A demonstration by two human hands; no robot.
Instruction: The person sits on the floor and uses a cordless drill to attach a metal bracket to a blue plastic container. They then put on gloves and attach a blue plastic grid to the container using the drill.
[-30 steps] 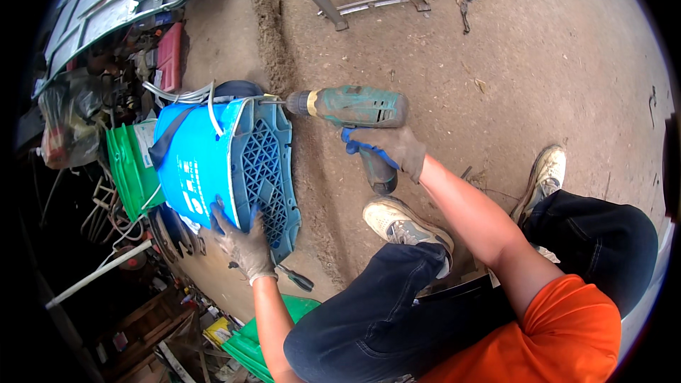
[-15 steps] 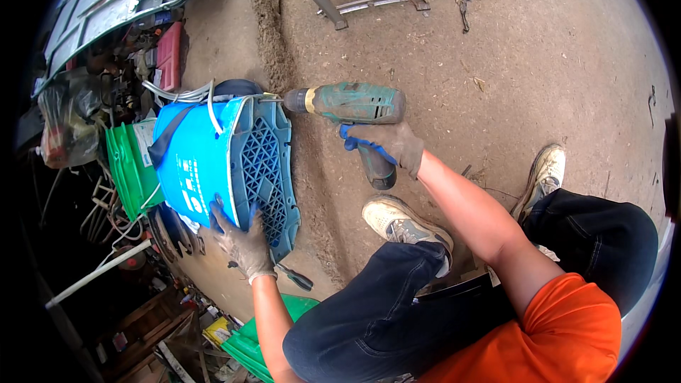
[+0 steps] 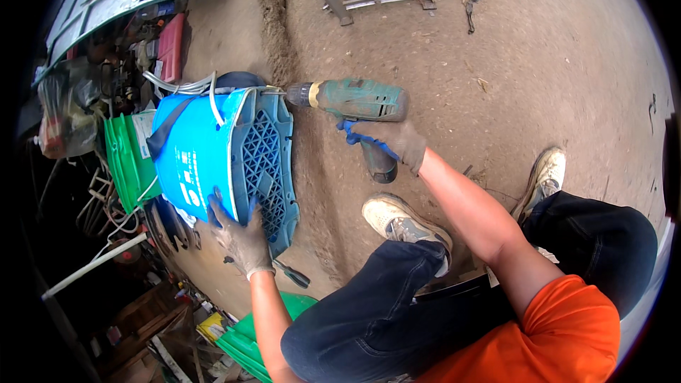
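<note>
As R hand (image 3: 394, 140) grips drill (image 3: 362, 100), blue bin (image 3: 195, 152) left, against L hand (image 3: 240, 239)

The drill (image 3: 358, 101) has a scuffed, dull plastic casing, while the blue container (image 3: 206, 145) has smooth, glossy plastic walls. The floor (image 3: 532, 85) looks rough, gritty and matt; the trousers (image 3: 362, 305) are dark, matt cloth.

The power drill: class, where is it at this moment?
In the head view, the power drill is above centre, gripped in the right hand, pointing left at the upper corner of the blue container.
</note>
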